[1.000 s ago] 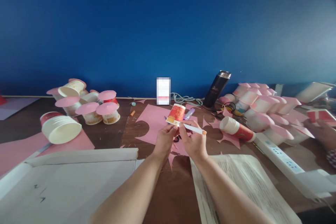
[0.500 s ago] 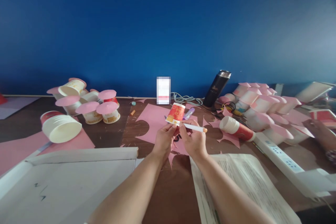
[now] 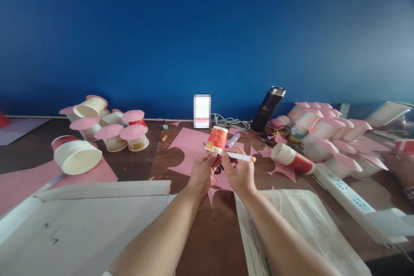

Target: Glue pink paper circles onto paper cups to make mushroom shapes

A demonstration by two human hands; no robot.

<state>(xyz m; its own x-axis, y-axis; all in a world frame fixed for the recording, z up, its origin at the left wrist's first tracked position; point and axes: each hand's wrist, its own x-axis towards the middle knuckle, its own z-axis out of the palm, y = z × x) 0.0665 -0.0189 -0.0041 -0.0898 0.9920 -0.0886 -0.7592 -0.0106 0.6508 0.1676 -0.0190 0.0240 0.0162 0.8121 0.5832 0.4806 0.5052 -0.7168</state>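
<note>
In front of me my left hand is closed on a red paper cup with gold print, gripping it by its wide white rim, which faces down and toward me. My right hand is closed around a white marker with an orange end pointing right. The marker's tip is hidden behind my fingers near the cup's rim. Under and behind my hands lies a pink paper sheet with round cut-outs. A purple tube rests just behind the cup, and a small orange cap sits to the left.
Cups topped with pink discs stand at the left; more pink-topped cups crowd the right. Stacked cups lie on their side. A black flask, a power strip and a white box surround my arms. Another person's hand is far right.
The red cup has turned slightly in my left hand, showing more gold print. At the far right, the other person's hand and red object have shifted right.
</note>
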